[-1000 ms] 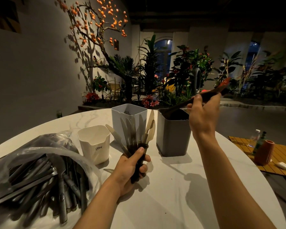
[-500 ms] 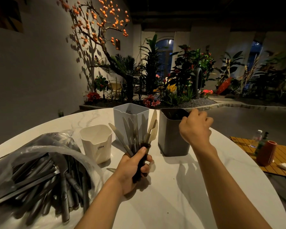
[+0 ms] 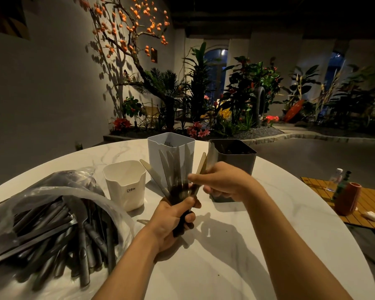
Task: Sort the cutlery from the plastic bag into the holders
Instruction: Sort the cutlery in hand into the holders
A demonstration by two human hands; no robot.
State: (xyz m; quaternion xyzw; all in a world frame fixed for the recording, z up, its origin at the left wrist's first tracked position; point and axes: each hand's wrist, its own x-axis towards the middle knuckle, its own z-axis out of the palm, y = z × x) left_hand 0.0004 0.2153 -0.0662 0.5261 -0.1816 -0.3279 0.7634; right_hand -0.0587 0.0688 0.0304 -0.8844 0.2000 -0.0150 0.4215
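left hand clamps the fanned knives; right hand pinches one blade (motion-blurred). pull it straight up, then drop it in the dark holder.

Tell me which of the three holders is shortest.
The cream holder, marked CRBW, beside the bag. The pale grey holder and the dark grey holder behind it both stand clearly taller.

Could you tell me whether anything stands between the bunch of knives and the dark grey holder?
Nothing visible does. The right hand is at the knives fanned in the left hand, and only bare table lies before the dark grey holder.
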